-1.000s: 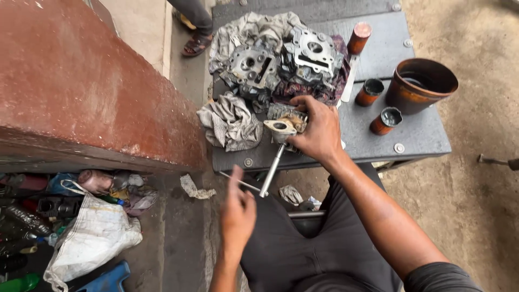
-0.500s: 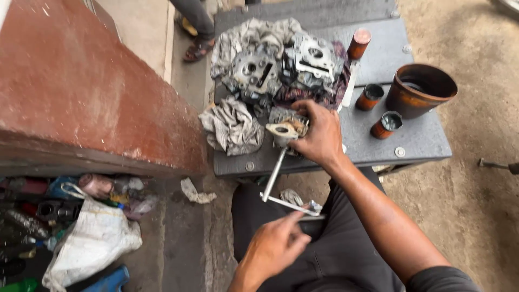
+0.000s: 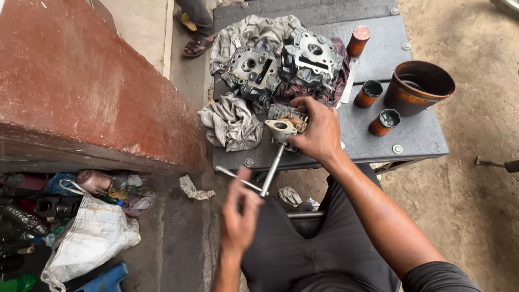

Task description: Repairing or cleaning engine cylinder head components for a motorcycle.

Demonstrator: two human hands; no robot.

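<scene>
Right hand point(image 3: 319, 132) clamped around a small metal engine part point(image 3: 285, 121) at the near edge of the grey table point(image 3: 378, 140); a T-handle wrench point(image 3: 270, 173) runs down from the part toward the lap. Left hand point(image 3: 238, 216) raised just below the wrench's crossbar, fingers loosely curled, blurred; cannot tell whether it grips the bar.

Containers on the table, right side: a large brown pot point(image 3: 419, 86) holding dark liquid; just beside it two small rust-coloured cups point(image 3: 378, 111), contents dark, not readable. A reddish cylindrical can point(image 3: 358, 40) stands further back.

Two cylinder heads point(image 3: 281, 62) sit on rags at the table's far end; a crumpled grey rag point(image 3: 231, 123) lies left of the held part.

On the floor, lower left: a white plastic sack point(image 3: 92, 238), dark bottles point(image 3: 21, 221), a blue plastic piece point(image 3: 108, 278).
</scene>
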